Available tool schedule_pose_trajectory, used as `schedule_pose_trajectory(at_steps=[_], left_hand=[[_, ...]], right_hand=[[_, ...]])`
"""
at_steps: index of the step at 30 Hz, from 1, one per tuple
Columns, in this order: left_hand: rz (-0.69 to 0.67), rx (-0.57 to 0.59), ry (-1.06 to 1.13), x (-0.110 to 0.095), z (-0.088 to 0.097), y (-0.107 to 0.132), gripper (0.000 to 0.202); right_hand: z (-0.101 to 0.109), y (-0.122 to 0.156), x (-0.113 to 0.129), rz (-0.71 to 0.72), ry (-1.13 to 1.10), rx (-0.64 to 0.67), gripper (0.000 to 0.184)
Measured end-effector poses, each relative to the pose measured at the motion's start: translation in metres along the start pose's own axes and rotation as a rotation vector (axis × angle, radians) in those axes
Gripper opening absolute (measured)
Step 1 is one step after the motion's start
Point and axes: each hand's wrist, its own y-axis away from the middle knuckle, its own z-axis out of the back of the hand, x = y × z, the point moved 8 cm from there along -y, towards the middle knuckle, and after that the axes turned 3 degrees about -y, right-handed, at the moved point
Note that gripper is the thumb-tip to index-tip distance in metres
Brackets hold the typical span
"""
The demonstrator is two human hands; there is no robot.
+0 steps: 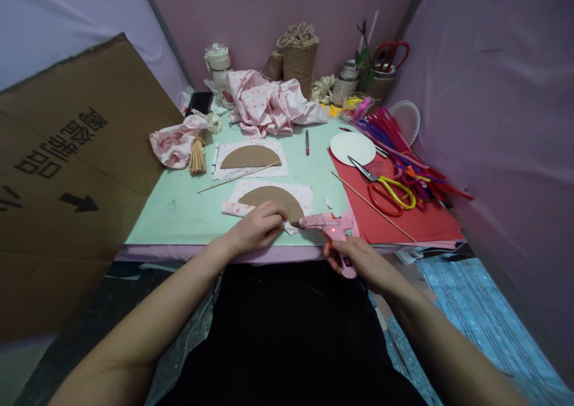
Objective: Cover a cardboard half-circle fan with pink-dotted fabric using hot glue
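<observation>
My right hand [354, 255] grips a pink hot glue gun [329, 222], its small light glowing orange-red. The nozzle points left and meets the lower right corner of a brown cardboard half-circle [273, 197]. Beneath that half-circle lies white fabric with pink dots [305, 194], partly folded up along the straight edge. My left hand [264, 225] is closed over this edge, with curled fingers pinching the fabric close to the nozzle; the fingertips are partly hidden. Farther back, a second cardboard half-circle [251, 156] rests on another piece of the fabric [283, 165].
Scissors [390, 188] and a thin stick [372, 205] lie on red sheets [376, 229] at right, beside pipe cleaners [394, 131]. Crumpled fabric [273, 104], a bottle [219, 74] and twine [299, 59] stand behind. A large cardboard panel [81, 173] blocks the left side.
</observation>
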Motion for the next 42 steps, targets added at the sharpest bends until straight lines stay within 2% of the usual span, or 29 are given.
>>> schedule_pose_trajectory(at_steps=[24, 34, 42], left_hand=[[-0.05, -0.041, 0.009, -0.002, 0.003, 0.001, 0.017], [-0.006, -0.011, 0.011, 0.001, 0.0, 0.001, 0.018], [-0.014, -0.009, 0.01, 0.001, 0.001, 0.0, 0.018]], right_hand=[[0.002, 0.009, 0.003, -0.013, 0.144, 0.019, 0.035], [0.006, 0.015, 0.005, 0.004, 0.225, 0.019, 0.038], [0.009, 0.02, 0.004, -0.053, 0.256, -0.007, 0.038]])
